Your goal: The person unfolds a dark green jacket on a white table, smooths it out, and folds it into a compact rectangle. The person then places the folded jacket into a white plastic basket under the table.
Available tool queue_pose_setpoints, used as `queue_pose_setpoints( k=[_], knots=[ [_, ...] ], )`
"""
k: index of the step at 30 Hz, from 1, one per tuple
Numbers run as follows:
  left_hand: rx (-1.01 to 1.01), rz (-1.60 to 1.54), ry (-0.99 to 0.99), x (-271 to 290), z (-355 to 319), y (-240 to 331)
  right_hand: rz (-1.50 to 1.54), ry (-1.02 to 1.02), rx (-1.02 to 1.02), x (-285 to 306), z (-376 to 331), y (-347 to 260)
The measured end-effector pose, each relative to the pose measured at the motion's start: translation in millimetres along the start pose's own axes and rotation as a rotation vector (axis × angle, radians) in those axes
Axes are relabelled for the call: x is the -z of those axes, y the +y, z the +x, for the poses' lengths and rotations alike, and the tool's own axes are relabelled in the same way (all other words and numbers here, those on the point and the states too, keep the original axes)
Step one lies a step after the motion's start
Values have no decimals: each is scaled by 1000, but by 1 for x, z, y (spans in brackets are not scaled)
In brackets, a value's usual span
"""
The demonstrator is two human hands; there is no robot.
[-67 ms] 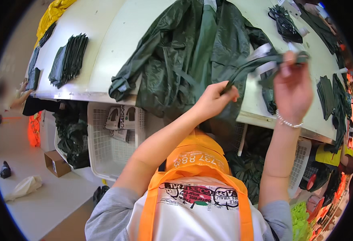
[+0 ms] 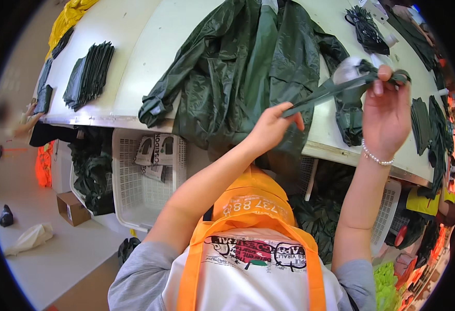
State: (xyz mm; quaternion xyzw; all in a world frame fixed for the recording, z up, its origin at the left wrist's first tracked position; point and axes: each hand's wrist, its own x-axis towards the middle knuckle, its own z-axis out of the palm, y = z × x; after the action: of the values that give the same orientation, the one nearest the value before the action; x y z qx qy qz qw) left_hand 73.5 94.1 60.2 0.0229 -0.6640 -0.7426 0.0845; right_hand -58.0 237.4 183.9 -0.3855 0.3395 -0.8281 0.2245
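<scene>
A dark green raincoat (image 2: 248, 67) lies spread open on the white table (image 2: 134, 62), its hem hanging over the near edge. My left hand (image 2: 271, 129) pinches one end of a narrow dark green strap (image 2: 331, 90). The other end is gripped in my right hand (image 2: 388, 114), which is raised above the raincoat's right sleeve and wears a bead bracelet. The strap is stretched taut between both hands, sloping up to the right.
A stack of folded dark green pieces (image 2: 90, 75) lies at the table's left, with more (image 2: 365, 28) at the far right. White plastic baskets (image 2: 139, 192) stand under the table edge. A cardboard box (image 2: 72, 207) and a white bag (image 2: 30, 238) lie on the floor. Another person's hand (image 2: 28, 124) shows at far left.
Both hands hold the strap much as before; my right hand has shifted very slightly.
</scene>
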Motion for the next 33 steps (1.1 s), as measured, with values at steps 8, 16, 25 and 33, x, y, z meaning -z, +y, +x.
queue_pose_setpoints(
  k=[8,16,25,33],
  knots=[
    [93,-851,174,-98,-7,23,-824,167,-116,2,-139,43],
    [480,165,-3,-51,-146,-61,-1590,-194,-165,32,-216,44],
    [313,947,-375,-52,-184,-131,-499,-475,-731,-37,-270,56],
    [195,814,5,-52,-165,-92,-1399,-763,-743,-9,-281,99]
  ],
)
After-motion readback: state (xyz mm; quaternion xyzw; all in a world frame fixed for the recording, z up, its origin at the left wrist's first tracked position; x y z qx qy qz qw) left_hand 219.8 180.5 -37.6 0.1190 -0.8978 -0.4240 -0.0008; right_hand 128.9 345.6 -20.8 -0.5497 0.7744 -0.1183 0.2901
